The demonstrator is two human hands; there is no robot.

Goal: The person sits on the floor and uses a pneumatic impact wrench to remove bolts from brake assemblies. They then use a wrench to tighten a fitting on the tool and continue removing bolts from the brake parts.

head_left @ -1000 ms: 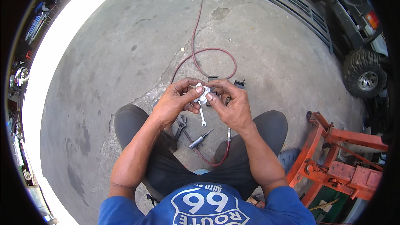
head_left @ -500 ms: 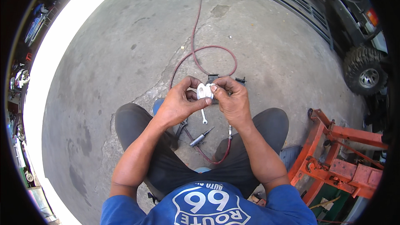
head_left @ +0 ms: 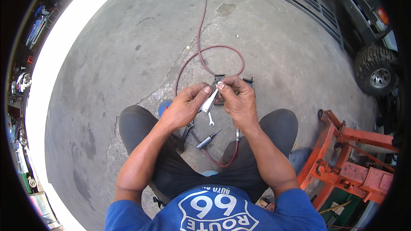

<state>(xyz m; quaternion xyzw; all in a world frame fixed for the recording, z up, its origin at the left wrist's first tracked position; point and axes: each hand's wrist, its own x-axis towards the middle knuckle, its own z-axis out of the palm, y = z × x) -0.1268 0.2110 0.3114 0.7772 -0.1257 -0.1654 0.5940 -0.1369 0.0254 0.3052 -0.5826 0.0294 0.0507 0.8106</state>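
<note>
Fingers (head_left: 198, 87) of left hand (head_left: 180, 107) and right hand (head_left: 242, 105) pinched a white piece (head_left: 208, 104) | wrench (head_left: 211, 120) lay on its near side | red hose (head_left: 218, 46) looped beyond it

The bare right hand (head_left: 236, 99) covers one end of a thin white piece (head_left: 208, 104), material unclear from here, and part of a boxy black object (head_left: 220, 77). A silver open-ended wrench (head_left: 211, 121) disappears behind that piece; the red rubber hose (head_left: 220, 46) trails out of view.
</note>
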